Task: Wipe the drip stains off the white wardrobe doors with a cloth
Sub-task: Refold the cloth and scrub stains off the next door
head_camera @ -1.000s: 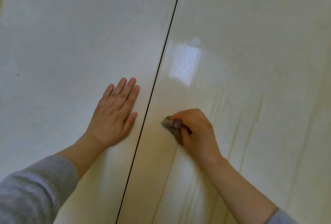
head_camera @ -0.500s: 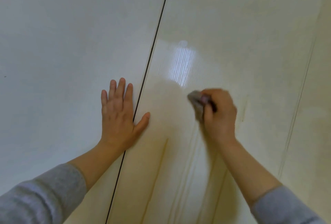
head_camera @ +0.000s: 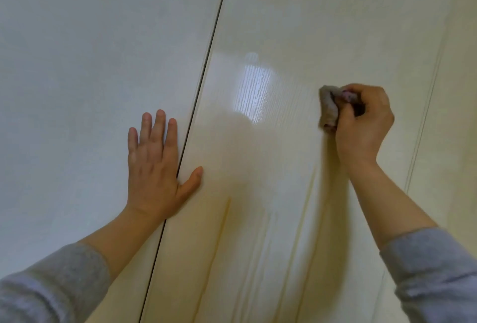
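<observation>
Closest to me are the two grey sleeves, the left sleeve (head_camera: 54, 286) low in the corner and the right sleeve (head_camera: 436, 273) opposite, both forearms bare. Yellowish drip stains (head_camera: 224, 219) run down the lower part of the right door (head_camera: 322, 20) between the arms. The left hand (head_camera: 154, 167) lies flat, its fingers straight and relaxed on the left door (head_camera: 77, 64), with the thumb spread across the dark gap (head_camera: 206, 54) onto the right door. Well apart from it, the right hand (head_camera: 361, 124) is clenched around a bunched grey-brown cloth (head_camera: 328, 108). The cloth sticks out of the left side of the fist and is pressed against the right door, at the top of a stain. Between the hands, a bit higher, a bright reflection (head_camera: 254, 90) shines on the glossy door.
</observation>
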The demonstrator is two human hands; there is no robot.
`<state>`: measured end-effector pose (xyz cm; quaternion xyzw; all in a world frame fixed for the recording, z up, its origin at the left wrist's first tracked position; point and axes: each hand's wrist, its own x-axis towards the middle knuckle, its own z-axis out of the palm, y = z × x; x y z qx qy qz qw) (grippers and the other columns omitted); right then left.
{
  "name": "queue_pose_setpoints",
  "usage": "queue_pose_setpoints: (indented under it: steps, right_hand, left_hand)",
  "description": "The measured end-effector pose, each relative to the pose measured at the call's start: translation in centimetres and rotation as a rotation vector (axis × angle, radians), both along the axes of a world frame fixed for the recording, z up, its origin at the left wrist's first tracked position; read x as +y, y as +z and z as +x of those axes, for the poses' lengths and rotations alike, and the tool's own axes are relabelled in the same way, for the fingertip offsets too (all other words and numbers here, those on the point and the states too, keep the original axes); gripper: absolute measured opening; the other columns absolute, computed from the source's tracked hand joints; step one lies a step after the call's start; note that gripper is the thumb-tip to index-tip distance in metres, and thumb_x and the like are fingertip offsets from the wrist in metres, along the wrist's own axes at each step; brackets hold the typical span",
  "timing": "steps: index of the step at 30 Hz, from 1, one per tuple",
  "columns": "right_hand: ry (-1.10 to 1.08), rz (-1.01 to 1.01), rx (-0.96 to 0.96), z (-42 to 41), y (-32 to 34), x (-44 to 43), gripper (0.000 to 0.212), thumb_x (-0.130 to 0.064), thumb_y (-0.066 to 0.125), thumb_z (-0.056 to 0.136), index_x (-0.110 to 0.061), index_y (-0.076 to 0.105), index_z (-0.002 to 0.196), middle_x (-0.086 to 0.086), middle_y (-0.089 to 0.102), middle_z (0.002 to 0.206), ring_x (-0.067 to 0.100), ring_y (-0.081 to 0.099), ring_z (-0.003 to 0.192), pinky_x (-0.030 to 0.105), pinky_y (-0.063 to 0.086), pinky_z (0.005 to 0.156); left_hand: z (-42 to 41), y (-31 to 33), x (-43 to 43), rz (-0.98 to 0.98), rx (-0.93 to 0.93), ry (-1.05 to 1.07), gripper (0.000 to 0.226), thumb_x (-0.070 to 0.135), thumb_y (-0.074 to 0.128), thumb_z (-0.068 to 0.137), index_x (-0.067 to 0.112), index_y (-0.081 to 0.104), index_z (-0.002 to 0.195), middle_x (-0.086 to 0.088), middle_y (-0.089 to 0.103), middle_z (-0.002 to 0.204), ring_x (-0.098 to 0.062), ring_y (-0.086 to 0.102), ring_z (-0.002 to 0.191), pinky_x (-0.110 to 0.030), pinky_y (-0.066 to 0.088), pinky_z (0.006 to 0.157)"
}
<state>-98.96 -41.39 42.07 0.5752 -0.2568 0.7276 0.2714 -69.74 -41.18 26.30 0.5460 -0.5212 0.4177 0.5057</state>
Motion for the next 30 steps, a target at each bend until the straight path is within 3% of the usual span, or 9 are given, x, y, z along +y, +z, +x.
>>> queue_pose_setpoints:
  steps: [5, 9, 11, 15, 18, 21, 27, 30]
  right_hand:
    - [-0.012, -0.021, 0.286, 0.2, -10.3, -0.7, 0.022, 0.008, 0.054, 0.074, -0.005, 0.067, 0.086, 0.006, 0.064, 0.090, 0.016, 0.057, 0.087, 0.013, 0.039, 0.084]
    - [-0.006, 0.091, 0.456, -0.2, -16.1, 0.7, 0.022, -0.005, 0.053, 0.083, -0.017, 0.067, 0.094, -0.002, 0.064, 0.092, 0.011, 0.057, 0.089, 0.011, 0.040, 0.083]
    - [-0.028, 0.068, 0.410, -0.8, -13.8, 1.4, 0.018, -0.002, 0.056, 0.079, -0.009, 0.071, 0.087, -0.002, 0.064, 0.090, 0.009, 0.056, 0.087, 0.008, 0.038, 0.083]
    - [-0.081, -0.028, -0.007, -3.2, -3.5, 1.6, 0.015, -0.001, 0.058, 0.083, -0.006, 0.070, 0.088, 0.007, 0.064, 0.091, 0.001, 0.050, 0.087, 0.005, 0.034, 0.079]
    - [-0.041, 0.016, -0.092, -4.7, 0.8, 0.5, 0.018, -0.004, 0.054, 0.083, -0.007, 0.070, 0.091, 0.006, 0.063, 0.095, 0.007, 0.055, 0.088, 0.005, 0.037, 0.078]
    - [-0.037, 0.011, -0.032, -4.7, -1.6, -0.3, 0.018, 0.002, 0.054, 0.080, -0.005, 0.069, 0.088, 0.000, 0.060, 0.091, 0.009, 0.056, 0.087, 0.008, 0.038, 0.078]
    - [-0.036, 0.104, 0.266, -4.1, -16.2, 0.1, 0.018, -0.007, 0.053, 0.083, -0.005, 0.070, 0.086, -0.006, 0.061, 0.093, 0.007, 0.059, 0.089, 0.012, 0.041, 0.083]
    - [-0.012, 0.123, 0.286, -4.4, -15.4, 1.1, 0.016, -0.009, 0.055, 0.084, -0.008, 0.071, 0.085, -0.007, 0.062, 0.091, -0.002, 0.056, 0.089, 0.009, 0.040, 0.082]
  left_hand:
    - [0.1, 0.1, 0.1, -0.008, 0.002, 0.002, 0.090, 0.061, 0.030, 0.091, -0.003, 0.018, 0.153, -0.025, 0.012, 0.161, -0.041, 0.005, 0.150, -0.051, -0.002, 0.121]
    - [0.0, 0.2, 0.2, 0.000, -0.002, 0.003, 0.089, 0.060, 0.030, 0.091, -0.003, 0.018, 0.153, -0.025, 0.012, 0.161, -0.043, 0.006, 0.149, -0.052, -0.001, 0.121]
    - [0.0, 0.1, 0.2, 0.000, -0.001, -0.003, 0.089, 0.060, 0.030, 0.091, -0.003, 0.019, 0.153, -0.026, 0.012, 0.161, -0.043, 0.006, 0.149, -0.052, -0.002, 0.121]
    - [0.0, 0.1, 0.2, -0.014, -0.004, -0.004, 0.089, 0.057, 0.033, 0.090, -0.006, 0.022, 0.151, -0.029, 0.016, 0.159, -0.046, 0.010, 0.148, -0.053, 0.001, 0.120]
    - [0.0, 0.2, 0.3, -0.013, -0.002, -0.005, 0.089, 0.057, 0.033, 0.089, -0.006, 0.023, 0.151, -0.029, 0.016, 0.159, -0.046, 0.010, 0.147, -0.053, 0.000, 0.120]
    - [-0.2, 0.1, 0.3, -0.010, 0.008, -0.008, 0.089, 0.057, 0.033, 0.089, -0.007, 0.024, 0.150, -0.029, 0.016, 0.159, -0.046, 0.010, 0.147, -0.053, 0.001, 0.120]
    - [-0.2, 0.3, 0.3, 0.009, 0.007, -0.003, 0.090, 0.057, 0.032, 0.089, -0.007, 0.023, 0.150, -0.030, 0.016, 0.158, -0.048, 0.011, 0.147, -0.056, 0.003, 0.119]
    - [-0.1, 0.2, 0.4, 0.014, 0.011, -0.009, 0.090, 0.057, 0.032, 0.089, -0.007, 0.023, 0.151, -0.030, 0.015, 0.159, -0.047, 0.010, 0.147, -0.055, 0.002, 0.119]
